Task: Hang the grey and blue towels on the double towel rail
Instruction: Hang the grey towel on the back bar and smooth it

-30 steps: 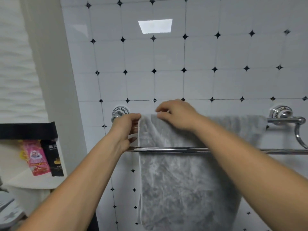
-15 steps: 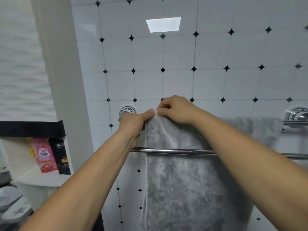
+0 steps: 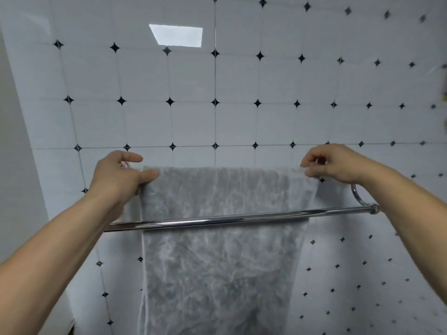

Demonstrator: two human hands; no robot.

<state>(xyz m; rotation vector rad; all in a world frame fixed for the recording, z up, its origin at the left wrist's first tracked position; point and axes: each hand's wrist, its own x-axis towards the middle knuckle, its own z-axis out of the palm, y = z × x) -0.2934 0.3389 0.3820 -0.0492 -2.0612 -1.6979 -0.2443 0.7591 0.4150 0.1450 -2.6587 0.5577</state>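
The grey towel hangs spread over the back bar of the chrome double towel rail, falling behind the bare front bar. My left hand pinches the towel's top left corner between thumb and fingers. At the top right corner, my right hand grips the towel's edge with curled fingers. The back bar is hidden under the towel and my hands. No blue towel is in view.
The rail is fixed to a white tiled wall with small black diamonds. A curved chrome bracket joins the bars at the right end. A plain white wall corner stands at the left.
My right hand has moved from the towel's left corner to its right corner, spreading the towel flat along the back bar. The view has shifted right, so the shelf at left is out of frame.
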